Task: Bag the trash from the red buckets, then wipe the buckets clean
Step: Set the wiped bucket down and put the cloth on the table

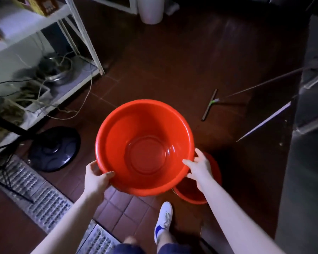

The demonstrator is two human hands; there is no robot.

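— Where do we have the bucket (117, 136)?

— Lifted off the floor in front of us, mouth tipped our way, probably so we can check the inside. We see no trash in it, only a glossy bottom.

— And our grip?

— Our left hand (96, 177) pinches the near rim, thumb inside and fingers under. Our right hand (199, 168) clasps the rim on the other side. With one hand on each side, we judge, the wide tub stays level.

— The second bucket (191, 193)?

— On the tiles just beside our shoe (163, 219), half hidden under the first and our right arm. We cannot tell what it holds.

— No cloth?

— None in view, so the wiping looks not yet begun.
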